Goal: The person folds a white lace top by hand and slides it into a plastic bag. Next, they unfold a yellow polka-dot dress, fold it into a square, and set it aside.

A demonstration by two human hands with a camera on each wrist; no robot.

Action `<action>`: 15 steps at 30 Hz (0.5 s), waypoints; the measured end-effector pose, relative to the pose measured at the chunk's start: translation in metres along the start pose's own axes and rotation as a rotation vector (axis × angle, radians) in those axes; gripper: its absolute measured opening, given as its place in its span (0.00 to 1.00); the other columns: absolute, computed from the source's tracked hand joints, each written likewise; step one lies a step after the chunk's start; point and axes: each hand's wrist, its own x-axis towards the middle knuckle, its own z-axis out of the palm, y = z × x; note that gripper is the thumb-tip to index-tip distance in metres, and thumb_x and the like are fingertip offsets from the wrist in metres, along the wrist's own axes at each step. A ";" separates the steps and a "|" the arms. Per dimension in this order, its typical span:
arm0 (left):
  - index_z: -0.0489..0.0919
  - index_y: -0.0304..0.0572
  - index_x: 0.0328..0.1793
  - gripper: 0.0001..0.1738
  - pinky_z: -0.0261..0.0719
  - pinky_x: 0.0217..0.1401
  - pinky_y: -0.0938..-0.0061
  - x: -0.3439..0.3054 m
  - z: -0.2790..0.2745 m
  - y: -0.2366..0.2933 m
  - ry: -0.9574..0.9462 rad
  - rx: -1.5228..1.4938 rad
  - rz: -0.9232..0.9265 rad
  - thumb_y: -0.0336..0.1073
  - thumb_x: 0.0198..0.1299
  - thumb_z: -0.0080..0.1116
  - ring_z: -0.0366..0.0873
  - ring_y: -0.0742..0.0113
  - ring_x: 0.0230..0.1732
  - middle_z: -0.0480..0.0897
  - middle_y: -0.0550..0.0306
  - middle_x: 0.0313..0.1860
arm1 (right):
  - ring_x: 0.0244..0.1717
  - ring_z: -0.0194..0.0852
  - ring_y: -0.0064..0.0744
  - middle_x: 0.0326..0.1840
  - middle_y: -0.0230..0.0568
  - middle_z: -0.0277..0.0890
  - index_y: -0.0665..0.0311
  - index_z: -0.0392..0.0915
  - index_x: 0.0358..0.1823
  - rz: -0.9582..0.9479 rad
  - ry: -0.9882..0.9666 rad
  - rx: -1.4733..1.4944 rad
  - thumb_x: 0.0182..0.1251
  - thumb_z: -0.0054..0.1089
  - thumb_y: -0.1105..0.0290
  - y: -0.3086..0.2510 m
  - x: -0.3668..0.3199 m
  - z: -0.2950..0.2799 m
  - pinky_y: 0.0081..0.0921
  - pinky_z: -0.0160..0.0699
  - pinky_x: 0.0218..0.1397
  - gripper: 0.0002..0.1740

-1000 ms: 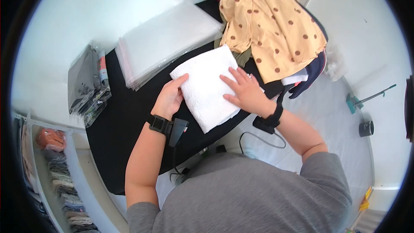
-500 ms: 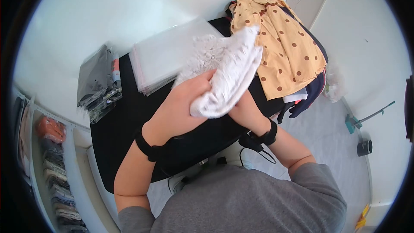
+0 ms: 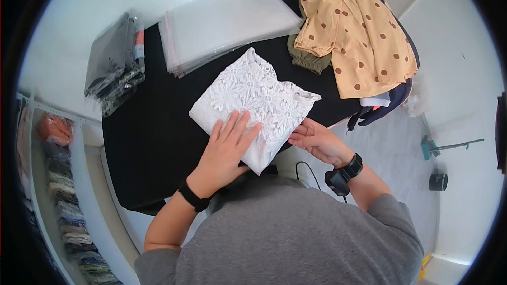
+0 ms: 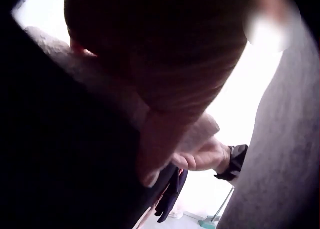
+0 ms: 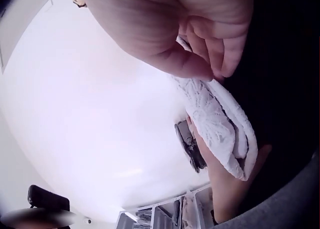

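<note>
Folded white floral-lace garment [image 3: 259, 97] now shows lace, not plain side; fold seems intact. Left hand [image 3: 223, 149] grips it, thumb beneath; right hand [image 3: 323, 143] pinches edge.

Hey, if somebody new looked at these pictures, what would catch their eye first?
Probably the white top with its raised flowers, held between the left hand and right hand at the black table's near edge. Next, likely the tan garment with brown dots, lying over other clothes at the table's far right. The clear plastic stack at the back, by the wall, might follow.
</note>
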 end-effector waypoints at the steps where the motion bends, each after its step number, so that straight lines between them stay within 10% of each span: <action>1: 0.59 0.51 0.74 0.46 0.49 0.72 0.46 0.000 0.009 0.001 0.038 0.052 -0.018 0.31 0.45 0.66 0.53 0.43 0.74 0.59 0.44 0.73 | 0.66 0.64 0.32 0.68 0.43 0.62 0.64 0.52 0.71 0.015 0.003 0.001 0.58 0.52 0.87 0.002 0.000 0.000 0.28 0.64 0.69 0.38; 7: 0.68 0.52 0.69 0.29 0.49 0.72 0.45 0.002 0.026 0.003 0.149 0.034 -0.122 0.34 0.57 0.54 0.55 0.43 0.73 0.62 0.47 0.71 | 0.62 0.67 0.29 0.63 0.39 0.67 0.62 0.56 0.68 -0.138 0.112 -0.267 0.54 0.54 0.89 0.012 0.003 0.015 0.25 0.68 0.64 0.38; 10: 0.70 0.52 0.68 0.27 0.48 0.72 0.45 0.001 0.026 0.000 0.197 -0.080 -0.153 0.36 0.60 0.50 0.55 0.44 0.73 0.64 0.48 0.71 | 0.59 0.67 0.37 0.58 0.44 0.67 0.61 0.64 0.61 -0.734 0.583 -1.105 0.45 0.64 0.84 0.024 0.005 0.009 0.33 0.67 0.62 0.37; 13: 0.70 0.52 0.68 0.26 0.47 0.73 0.47 0.001 0.025 -0.001 0.197 -0.103 -0.157 0.38 0.61 0.50 0.55 0.46 0.74 0.64 0.49 0.71 | 0.64 0.62 0.44 0.61 0.49 0.64 0.57 0.70 0.58 -1.171 0.447 -1.645 0.42 0.67 0.81 0.017 0.007 0.024 0.43 0.60 0.66 0.36; 15: 0.71 0.52 0.67 0.25 0.47 0.73 0.47 0.000 0.023 -0.001 0.196 -0.141 -0.167 0.38 0.61 0.49 0.55 0.47 0.74 0.65 0.49 0.71 | 0.69 0.57 0.46 0.64 0.49 0.63 0.53 0.73 0.57 -1.078 0.384 -1.740 0.41 0.66 0.79 0.015 0.015 0.026 0.51 0.51 0.69 0.34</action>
